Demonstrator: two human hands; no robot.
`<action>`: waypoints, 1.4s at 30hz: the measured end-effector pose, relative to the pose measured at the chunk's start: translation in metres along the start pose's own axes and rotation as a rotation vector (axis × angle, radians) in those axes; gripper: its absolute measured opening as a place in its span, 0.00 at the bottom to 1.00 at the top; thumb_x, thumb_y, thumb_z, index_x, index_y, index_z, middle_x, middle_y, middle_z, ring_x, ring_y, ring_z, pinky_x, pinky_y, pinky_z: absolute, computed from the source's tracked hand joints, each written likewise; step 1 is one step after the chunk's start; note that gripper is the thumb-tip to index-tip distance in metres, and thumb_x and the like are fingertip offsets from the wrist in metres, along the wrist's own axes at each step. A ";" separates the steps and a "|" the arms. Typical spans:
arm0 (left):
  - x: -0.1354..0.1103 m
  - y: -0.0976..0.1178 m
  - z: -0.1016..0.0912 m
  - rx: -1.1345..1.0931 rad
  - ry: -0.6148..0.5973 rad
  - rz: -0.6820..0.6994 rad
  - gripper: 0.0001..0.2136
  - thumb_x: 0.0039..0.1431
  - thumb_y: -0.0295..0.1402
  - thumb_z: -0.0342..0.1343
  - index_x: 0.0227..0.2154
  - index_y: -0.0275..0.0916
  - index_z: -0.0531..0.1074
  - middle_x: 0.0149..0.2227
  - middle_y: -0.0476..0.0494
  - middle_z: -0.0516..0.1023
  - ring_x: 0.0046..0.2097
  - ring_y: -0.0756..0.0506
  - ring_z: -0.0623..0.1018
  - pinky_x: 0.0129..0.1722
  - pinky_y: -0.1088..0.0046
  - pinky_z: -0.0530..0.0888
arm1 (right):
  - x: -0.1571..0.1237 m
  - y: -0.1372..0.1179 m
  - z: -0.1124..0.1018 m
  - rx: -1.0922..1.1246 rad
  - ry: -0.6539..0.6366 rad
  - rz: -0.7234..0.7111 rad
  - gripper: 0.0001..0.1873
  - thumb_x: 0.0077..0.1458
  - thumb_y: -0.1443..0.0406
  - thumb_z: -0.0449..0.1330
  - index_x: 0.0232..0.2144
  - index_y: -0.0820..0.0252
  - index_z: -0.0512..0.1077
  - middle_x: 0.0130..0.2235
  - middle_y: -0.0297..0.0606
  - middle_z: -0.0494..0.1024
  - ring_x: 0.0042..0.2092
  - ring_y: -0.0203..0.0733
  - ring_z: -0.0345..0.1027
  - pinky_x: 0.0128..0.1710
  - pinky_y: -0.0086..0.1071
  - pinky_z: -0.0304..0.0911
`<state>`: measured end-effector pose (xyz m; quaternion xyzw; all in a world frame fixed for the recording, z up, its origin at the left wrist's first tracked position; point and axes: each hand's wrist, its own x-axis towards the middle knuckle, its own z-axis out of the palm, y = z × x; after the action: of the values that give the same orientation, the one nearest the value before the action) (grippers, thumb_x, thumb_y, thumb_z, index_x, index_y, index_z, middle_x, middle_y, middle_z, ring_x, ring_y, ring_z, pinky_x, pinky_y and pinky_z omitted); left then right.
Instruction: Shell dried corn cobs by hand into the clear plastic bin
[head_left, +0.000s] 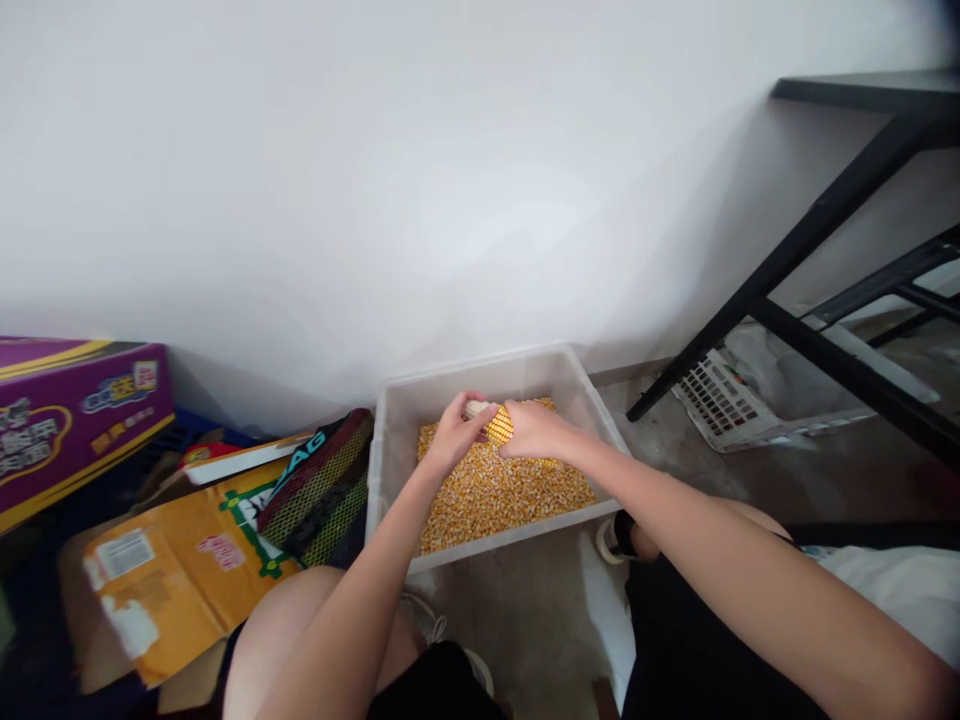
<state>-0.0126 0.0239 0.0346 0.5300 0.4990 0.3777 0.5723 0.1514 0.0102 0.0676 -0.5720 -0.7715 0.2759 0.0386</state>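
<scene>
An ear of corn (500,426) is held between my two hands, over a translucent plastic bin (382,480). My left hand (455,432) grips its left end, where a pale, bare stretch of cob shows. Around the right end, still covered with yellow kernels, my right hand (536,428) is closed. Loose corn kernels (502,500) cover the bottom of the bin beneath both hands. Part of the ear is hidden behind my fingers.
Left of the bin lie a mesh bag (322,500), a flattened yellow carton (195,560) and a purple box (82,420). A black metal frame (795,240) stands at right, with a white plastic basket (727,400) beneath it. Behind the bin rises a white wall (375,180).
</scene>
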 end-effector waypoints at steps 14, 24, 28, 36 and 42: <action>-0.001 -0.004 -0.004 0.017 0.037 0.026 0.17 0.45 0.41 0.60 0.36 0.35 0.73 0.26 0.49 0.71 0.27 0.51 0.70 0.26 0.75 0.73 | -0.001 -0.001 0.004 -0.053 0.004 -0.065 0.24 0.38 0.58 0.63 0.40 0.59 0.65 0.39 0.43 0.76 0.36 0.46 0.71 0.26 0.29 0.55; -0.006 0.004 -0.004 -0.062 -0.100 0.029 0.18 0.48 0.39 0.58 0.42 0.36 0.75 0.40 0.43 0.73 0.36 0.48 0.73 0.36 0.70 0.76 | -0.002 0.009 -0.001 -0.045 -0.010 -0.059 0.26 0.38 0.57 0.62 0.41 0.60 0.63 0.37 0.42 0.76 0.34 0.44 0.71 0.23 0.29 0.53; -0.005 0.003 -0.002 -0.179 -0.117 -0.081 0.18 0.46 0.35 0.58 0.43 0.37 0.75 0.39 0.43 0.74 0.38 0.48 0.74 0.39 0.68 0.75 | -0.005 0.010 -0.003 -0.120 0.019 -0.027 0.28 0.39 0.56 0.62 0.43 0.60 0.63 0.38 0.44 0.76 0.36 0.47 0.71 0.26 0.31 0.55; -0.003 0.006 0.014 -0.113 0.116 -0.063 0.19 0.41 0.46 0.63 0.31 0.36 0.72 0.30 0.47 0.72 0.29 0.51 0.71 0.26 0.75 0.73 | -0.009 -0.007 0.002 -0.256 0.090 0.031 0.26 0.43 0.62 0.61 0.46 0.61 0.61 0.37 0.44 0.76 0.39 0.49 0.72 0.33 0.34 0.61; 0.001 0.007 0.008 -0.120 0.045 -0.075 0.18 0.39 0.44 0.65 0.30 0.35 0.74 0.31 0.46 0.74 0.31 0.50 0.72 0.28 0.73 0.74 | -0.008 -0.005 0.004 -0.256 0.080 0.005 0.28 0.42 0.60 0.62 0.46 0.60 0.60 0.37 0.44 0.76 0.39 0.50 0.72 0.32 0.34 0.62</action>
<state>-0.0039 0.0241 0.0404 0.4671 0.5076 0.3972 0.6053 0.1486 0.0005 0.0681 -0.5848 -0.7968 0.1522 -0.0049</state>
